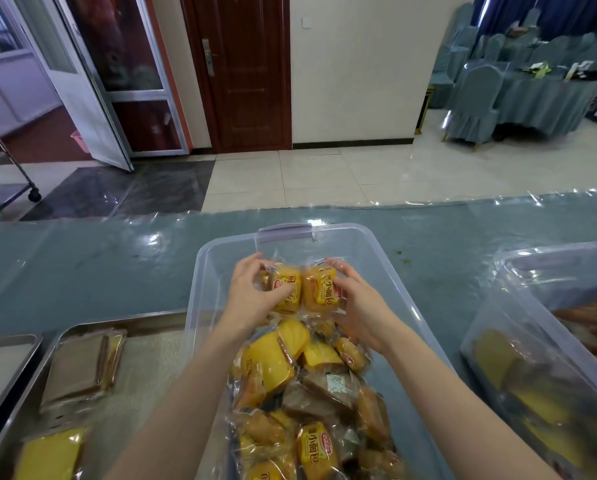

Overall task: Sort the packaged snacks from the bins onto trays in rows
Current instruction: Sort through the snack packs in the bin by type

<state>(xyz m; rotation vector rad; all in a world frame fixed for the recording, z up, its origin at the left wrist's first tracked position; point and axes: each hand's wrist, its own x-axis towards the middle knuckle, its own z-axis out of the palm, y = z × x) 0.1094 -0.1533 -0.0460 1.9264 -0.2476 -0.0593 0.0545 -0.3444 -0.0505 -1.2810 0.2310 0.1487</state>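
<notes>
Your left hand (252, 299) and right hand (357, 308) each clasp a yellow bread packet (319, 289) above the clear bin (404, 289); likely light, squashy, slick film, so hold the sides gently, never the crinkly seams.

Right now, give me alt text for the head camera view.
Each hand, left hand and right hand, holds a yellow bread packet over a clear bin of snacks; a metal tray with packets sits to the left.
</notes>
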